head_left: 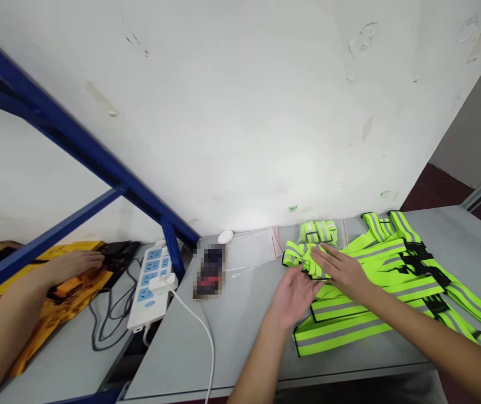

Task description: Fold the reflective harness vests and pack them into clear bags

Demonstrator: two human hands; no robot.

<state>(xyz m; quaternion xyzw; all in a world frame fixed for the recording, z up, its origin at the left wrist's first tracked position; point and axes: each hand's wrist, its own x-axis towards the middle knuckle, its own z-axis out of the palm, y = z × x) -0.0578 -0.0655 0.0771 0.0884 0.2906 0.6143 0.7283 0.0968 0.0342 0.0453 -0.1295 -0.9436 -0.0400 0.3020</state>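
Both my hands meet at a folded lime-green reflective strap [297, 252] with grey stripes, at the left end of a pile of such straps. My left hand [293, 297] is palm up against its near side, thumb at its edge and fingers curled. From the right, my right hand [343, 272] lies over the fold with straight fingers close together, its thumb hidden. Under and beside my right forearm, more flat reflective straps [341, 336] with black buckles [417, 252] spread to the right. Just behind my hands is a small folded strap bundle in a clear bag [318, 230].
A pixelated phone-like object [210, 272], a white disc [225, 237] and clear plastic bags [248, 252] lie left of my hands. Beyond a blue frame [97, 163] are a power strip [150, 286] with cables and another person's hand [76, 264] on yellow-orange fabric [42, 336].
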